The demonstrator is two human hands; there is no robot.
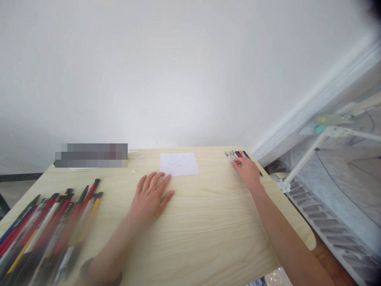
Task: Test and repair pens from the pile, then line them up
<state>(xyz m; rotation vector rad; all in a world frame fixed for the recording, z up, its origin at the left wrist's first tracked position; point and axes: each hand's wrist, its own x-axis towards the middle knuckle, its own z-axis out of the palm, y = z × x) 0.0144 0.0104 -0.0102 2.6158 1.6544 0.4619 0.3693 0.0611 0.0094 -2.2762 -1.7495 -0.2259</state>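
Note:
My left hand (150, 194) lies flat on the light wooden table (205, 222), fingers spread, fingertips just short of a small white sheet of paper (179, 163). My right hand (248, 172) reaches to the far right corner and rests on a small row of pens (236, 154), its fingers laid over their near ends. Whether it grips any pen is hidden. A large pile of red, black, blue and yellow pens (44, 230) lies at the near left of the table, apart from both hands.
A white wall rises behind the table. A blurred-out strip (91, 155) lies at the far left edge. To the right, below the table, stand a white metal frame (309, 155) and a grey ribbed mat (333, 234) on the floor.

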